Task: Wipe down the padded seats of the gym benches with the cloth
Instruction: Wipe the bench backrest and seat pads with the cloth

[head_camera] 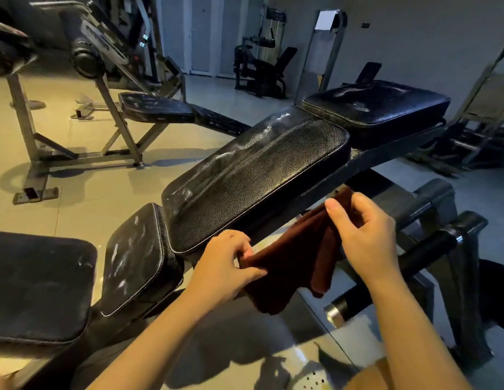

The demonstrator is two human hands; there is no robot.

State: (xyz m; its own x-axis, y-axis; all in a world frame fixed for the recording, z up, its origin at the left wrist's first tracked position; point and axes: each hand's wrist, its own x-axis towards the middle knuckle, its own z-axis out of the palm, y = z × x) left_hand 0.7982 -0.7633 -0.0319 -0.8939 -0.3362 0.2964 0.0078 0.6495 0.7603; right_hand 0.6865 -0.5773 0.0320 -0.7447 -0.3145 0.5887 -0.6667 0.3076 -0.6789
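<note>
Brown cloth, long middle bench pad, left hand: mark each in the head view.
brown cloth [287,266], head view, on the stretched fold between both hands.
long middle bench pad [256,175], head view, on its top surface.
left hand [225,266], head view, on its back.

The black padded square cushion [39,288] is cut off by the left edge. Part of the dark brown folded cloth [290,266] is hidden behind both hands.
</note>
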